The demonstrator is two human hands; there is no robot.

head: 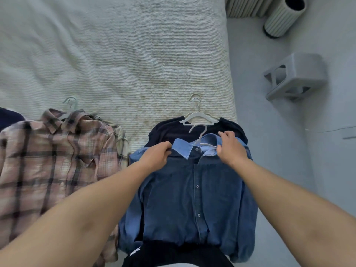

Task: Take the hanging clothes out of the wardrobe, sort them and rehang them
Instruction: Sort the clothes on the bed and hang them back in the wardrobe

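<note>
A blue denim shirt (196,201) on a white hanger (200,135) lies on the bed's near right part, on top of a dark navy garment (169,130) with its own white hanger (198,117). My left hand (158,155) is closed on the denim shirt's left shoulder by the collar. My right hand (230,146) pinches the right shoulder and collar. To the left lies a pink plaid shirt (54,160) on a pale hanger (70,105), over another light plaid garment.
The bed (119,54) has a white textured cover. A grey step stool (294,76) stands on the floor to the right, a ribbed cylindrical bin (283,18) further back. A dark garment (7,116) shows at the left edge.
</note>
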